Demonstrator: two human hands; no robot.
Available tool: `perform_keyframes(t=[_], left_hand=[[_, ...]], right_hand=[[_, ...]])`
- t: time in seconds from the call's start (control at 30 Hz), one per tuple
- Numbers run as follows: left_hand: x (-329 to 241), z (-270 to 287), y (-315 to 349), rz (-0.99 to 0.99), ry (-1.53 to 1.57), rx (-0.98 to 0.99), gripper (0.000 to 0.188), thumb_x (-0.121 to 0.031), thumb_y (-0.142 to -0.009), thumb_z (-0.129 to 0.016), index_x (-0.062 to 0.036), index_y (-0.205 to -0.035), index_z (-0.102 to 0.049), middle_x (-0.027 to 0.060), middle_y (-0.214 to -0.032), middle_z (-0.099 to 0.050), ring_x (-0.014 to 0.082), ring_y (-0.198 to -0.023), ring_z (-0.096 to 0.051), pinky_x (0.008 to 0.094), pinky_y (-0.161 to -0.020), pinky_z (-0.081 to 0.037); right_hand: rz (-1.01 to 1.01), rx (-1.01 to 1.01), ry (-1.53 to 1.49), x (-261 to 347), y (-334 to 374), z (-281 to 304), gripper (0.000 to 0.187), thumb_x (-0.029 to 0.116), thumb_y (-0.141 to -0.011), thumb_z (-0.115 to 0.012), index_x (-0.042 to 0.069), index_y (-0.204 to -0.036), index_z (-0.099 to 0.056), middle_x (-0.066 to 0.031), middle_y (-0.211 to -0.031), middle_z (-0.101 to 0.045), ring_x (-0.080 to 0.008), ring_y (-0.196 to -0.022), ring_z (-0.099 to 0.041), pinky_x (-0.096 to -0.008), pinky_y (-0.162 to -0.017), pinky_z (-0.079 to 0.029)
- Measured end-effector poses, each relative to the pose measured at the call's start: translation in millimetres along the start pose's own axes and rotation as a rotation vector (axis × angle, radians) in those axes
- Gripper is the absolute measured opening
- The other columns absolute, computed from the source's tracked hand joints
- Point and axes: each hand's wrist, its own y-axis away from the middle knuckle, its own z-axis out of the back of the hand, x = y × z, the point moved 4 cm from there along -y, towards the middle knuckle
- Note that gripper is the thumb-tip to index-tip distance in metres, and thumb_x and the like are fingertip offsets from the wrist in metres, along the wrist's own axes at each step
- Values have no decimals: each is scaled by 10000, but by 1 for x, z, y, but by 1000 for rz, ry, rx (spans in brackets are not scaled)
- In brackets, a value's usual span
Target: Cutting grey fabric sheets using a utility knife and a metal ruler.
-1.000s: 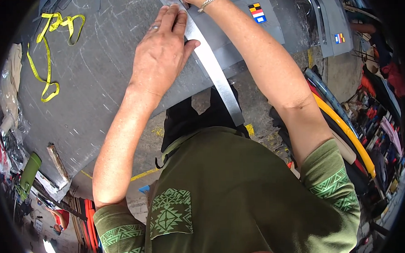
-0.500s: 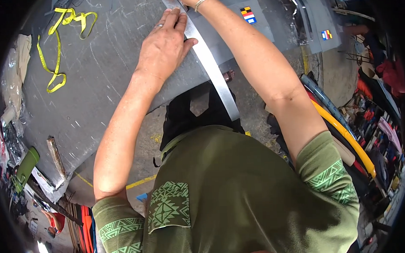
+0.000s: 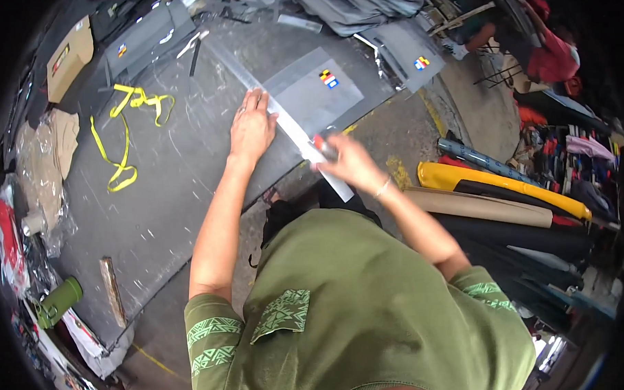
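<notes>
A long metal straightedge point(image 3: 292, 129) lies slantwise over a sheet of grey translucent material point(image 3: 302, 99), and its near end juts past the table edge toward my body. My left hand point(image 3: 252, 130) lies with fingers stretched out and pressed on the straightedge near its middle. Close to the table edge, my right hand point(image 3: 352, 160) is closed around a small red and dark tool point(image 3: 319, 142), smeared by motion, at the right side of the straightedge. A patch of coloured squares point(image 3: 328, 79) sits on the grey sheet.
On the dark table point(image 3: 168, 220) lie a yellow tape measure point(image 3: 121, 143), a worn wooden stick point(image 3: 112, 291) and a green cylinder point(image 3: 60, 302). A cardboard box point(image 3: 70, 60) stands far left. Another grey sheet point(image 3: 403, 51) hangs over the far right edge. Rolls of material, one yellow point(image 3: 490, 182), lie right.
My right hand has come down along the straightedge from its far part to the near table edge, and the red tool now shows in it. My left hand stays on the straightedge. The view has shifted.
</notes>
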Motion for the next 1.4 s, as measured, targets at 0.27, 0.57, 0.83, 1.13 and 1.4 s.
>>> perform_keyframes(t=[0.27, 0.57, 0.83, 1.13, 1.4], left_hand=[[27, -15, -9, 300, -127, -274, 597, -379, -1015, -594, -37, -1492, -484, 179, -1552, -455, 403, -1478, -359, 544, -1202, -288], [-7, -6, -20, 287, -199, -162, 477, -342, -935, -729, -20, -1270, -621, 180, -1434, -562, 399, -1377, -484, 511, -1136, -403], [11, 41, 33, 692, 1123, -269, 283, -153, -1007, -685, -95, -1269, -595, -23, -912, -666, 72, -833, -608, 255, -734, -492], [19, 89, 46, 668, 1373, -468, 558, -63, -1002, -605, -93, -1530, -428, 86, -1288, -640, 154, -1102, -628, 309, -1002, -495], [-9, 137, 36, 489, 1138, -264, 626, -63, -1008, -592, -94, -1586, -355, 82, -1359, -574, 121, -1146, -579, 276, -1016, -466]], right_hand=[[-287, -71, 109, -18, 33, 31, 386, 234, -842, -691, 107, -1181, -559, -190, -924, -739, -427, -858, -720, -535, -764, -564], [-84, -189, 228, -91, -68, 118, 447, 326, -890, -745, 87, -1181, -504, -194, -882, -720, -434, -863, -712, -540, -743, -540], [153, -318, 227, -84, -137, 115, 443, 235, -839, -791, 31, -1180, -596, -171, -1198, -600, -395, -1123, -593, -476, -945, -526], [772, -252, -177, 56, -128, 84, 295, 187, -900, -728, 88, -1176, -707, -111, -1220, -683, -315, -1155, -618, -430, -1031, -483], [853, -172, -172, 130, -125, 58, 336, 241, -931, -735, 92, -1231, -704, -95, -1211, -692, -299, -1171, -615, -391, -999, -487]])
